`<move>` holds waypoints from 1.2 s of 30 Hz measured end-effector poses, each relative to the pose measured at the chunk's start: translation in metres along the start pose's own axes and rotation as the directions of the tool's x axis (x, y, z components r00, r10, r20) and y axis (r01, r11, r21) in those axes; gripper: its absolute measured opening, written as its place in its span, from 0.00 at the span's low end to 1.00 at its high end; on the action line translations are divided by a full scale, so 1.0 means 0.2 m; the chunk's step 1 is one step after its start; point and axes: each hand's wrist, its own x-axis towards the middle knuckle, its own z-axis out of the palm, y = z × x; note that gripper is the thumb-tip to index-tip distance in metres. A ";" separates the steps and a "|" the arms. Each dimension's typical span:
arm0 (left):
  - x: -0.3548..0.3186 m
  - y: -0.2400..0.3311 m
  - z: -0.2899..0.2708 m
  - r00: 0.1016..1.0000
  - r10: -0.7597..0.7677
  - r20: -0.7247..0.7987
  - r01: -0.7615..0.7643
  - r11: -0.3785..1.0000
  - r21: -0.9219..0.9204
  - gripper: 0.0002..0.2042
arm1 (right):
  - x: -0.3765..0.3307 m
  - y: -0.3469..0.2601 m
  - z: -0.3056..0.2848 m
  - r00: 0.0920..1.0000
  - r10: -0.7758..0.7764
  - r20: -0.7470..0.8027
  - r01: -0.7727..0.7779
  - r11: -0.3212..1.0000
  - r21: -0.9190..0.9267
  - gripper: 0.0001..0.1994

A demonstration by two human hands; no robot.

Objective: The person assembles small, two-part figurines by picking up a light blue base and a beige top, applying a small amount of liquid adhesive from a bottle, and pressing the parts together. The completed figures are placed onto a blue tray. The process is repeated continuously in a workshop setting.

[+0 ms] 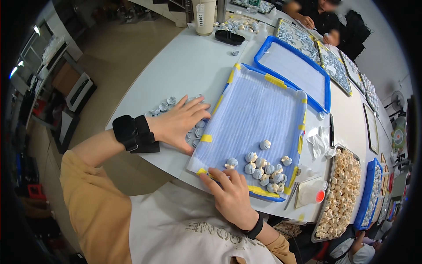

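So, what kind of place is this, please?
Probably a small assembly workshop. A long white table carries a row of blue trays, a metal tray of cream-coloured parts and small grey-blue pieces, with another person working further along.

We are counting about fourteen small blue-white pieces (263, 172) lying at the near right corner of one blue tray (246, 110), plus one cup (204, 16).

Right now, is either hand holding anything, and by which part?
Nothing is gripped. Left hand lies flat on small grey caps; right hand presses the blue tray at its near edge.
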 end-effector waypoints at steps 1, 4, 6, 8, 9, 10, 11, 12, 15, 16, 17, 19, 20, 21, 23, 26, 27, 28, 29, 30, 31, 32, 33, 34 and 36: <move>0.00 0.00 0.01 1.000 0.000 -0.012 0.000 1.000 -0.007 0.36 | 0.00 0.00 0.00 1.000 0.003 -0.008 -0.003 1.000 0.001 0.19; -0.01 0.00 0.04 0.999 -0.003 -0.037 0.003 1.000 -0.013 0.33 | 0.00 0.00 0.01 1.000 0.009 -0.019 -0.009 1.000 0.009 0.19; -0.03 -0.01 0.07 0.999 0.007 -0.042 -0.007 1.000 0.007 0.31 | 0.00 -0.01 0.00 1.000 0.016 -0.017 -0.016 1.000 0.009 0.20; -0.05 0.02 0.07 0.998 -0.010 -0.062 0.010 1.000 -0.006 0.29 | -0.01 0.00 0.01 0.999 0.019 -0.026 -0.019 1.000 0.004 0.20; -0.06 0.03 0.07 0.997 -0.021 -0.072 0.020 1.000 -0.012 0.29 | -0.01 0.00 0.02 0.999 0.019 -0.031 -0.019 1.000 0.003 0.20; -0.06 0.04 0.07 0.996 -0.030 -0.080 0.031 0.999 0.017 0.30 | -0.01 0.00 0.02 0.999 0.024 -0.034 -0.024 1.000 0.004 0.20; -0.06 0.05 0.08 0.995 -0.038 -0.088 0.042 0.998 0.046 0.30 | 0.00 0.00 0.02 0.999 0.029 -0.037 -0.029 1.000 0.005 0.20; -0.06 0.06 0.08 0.994 -0.051 -0.098 0.058 0.995 0.075 0.31 | 0.00 0.00 0.02 0.999 0.030 -0.037 -0.029 1.000 0.007 0.20; -0.05 0.08 0.08 0.993 -0.057 -0.099 0.071 0.987 0.145 0.36 | -0.01 -0.01 0.02 0.999 0.031 -0.043 -0.030 0.999 0.022 0.21; -0.05 0.08 0.08 0.993 -0.066 -0.095 0.080 0.986 0.147 0.38 | -0.01 0.00 0.02 0.999 0.028 -0.043 -0.028 0.999 0.021 0.21; -0.05 0.08 0.08 0.993 -0.075 -0.090 0.088 0.985 0.149 0.40 | -0.01 0.00 0.02 0.999 0.026 -0.042 -0.025 0.999 0.020 0.21; -0.03 0.07 0.07 0.994 -0.061 -0.085 0.073 0.985 0.153 0.43 | -0.01 0.01 0.02 0.998 0.024 -0.052 -0.023 1.000 0.015 0.21; -0.02 0.06 0.06 0.996 -0.039 -0.085 0.052 0.987 0.154 0.44 | -0.01 0.01 0.03 0.998 0.024 -0.060 -0.023 1.000 0.013 0.21; -0.01 0.06 0.06 0.996 -0.022 -0.082 0.035 0.987 0.155 0.45 | -0.01 0.01 0.03 0.998 0.021 -0.067 -0.021 1.000 0.015 0.21; 0.01 0.05 0.04 0.998 -0.015 -0.057 0.022 0.990 0.141 0.47 | -0.01 0.00 0.03 0.996 0.036 -0.081 -0.033 0.999 0.043 0.22; 0.05 0.03 0.02 1.000 -0.026 -0.013 0.027 0.990 0.139 0.48 | -0.01 0.00 0.03 0.995 0.047 -0.091 -0.041 0.997 0.064 0.23; 0.06 0.02 0.01 0.999 -0.032 0.003 0.032 0.989 0.143 0.49 | -0.01 0.01 0.03 0.994 0.048 -0.095 -0.042 0.997 0.068 0.23; 0.06 0.02 0.01 0.999 -0.033 -0.003 0.033 0.990 0.139 0.48 | -0.01 0.01 0.03 0.995 0.041 -0.087 -0.035 0.997 0.069 0.22; 0.07 0.02 0.01 0.999 -0.033 -0.009 0.034 0.990 0.135 0.48 | -0.01 0.01 0.03 0.996 0.034 -0.080 -0.028 0.997 0.069 0.21; 0.07 0.01 0.01 0.999 -0.034 -0.013 0.035 0.991 0.131 0.48 | -0.01 0.01 0.03 0.997 0.028 -0.073 -0.022 0.997 0.071 0.21; 0.07 0.01 0.01 1.000 -0.029 -0.004 0.029 0.993 0.118 0.47 | -0.01 0.01 0.03 0.997 0.029 -0.075 -0.024 0.997 0.073 0.21; 0.07 0.02 0.02 1.000 -0.024 0.004 0.023 0.994 0.105 0.46 | -0.01 0.01 0.02 0.996 0.031 -0.078 -0.025 0.997 0.075 0.21; 0.06 0.03 0.03 1.000 -0.019 0.014 0.017 0.996 0.091 0.44 | 0.00 0.01 0.02 0.996 0.033 -0.080 -0.027 0.997 0.078 0.21; 0.06 0.02 0.03 1.000 -0.023 0.018 0.021 0.994 0.106 0.42 | 0.00 0.01 0.02 0.996 0.036 -0.084 -0.029 0.996 0.078 0.20; 0.06 0.01 0.03 0.999 -0.032 0.025 0.028 0.990 0.137 0.37 | 0.00 0.01 0.02 0.995 0.041 -0.090 -0.034 0.996 0.077 0.20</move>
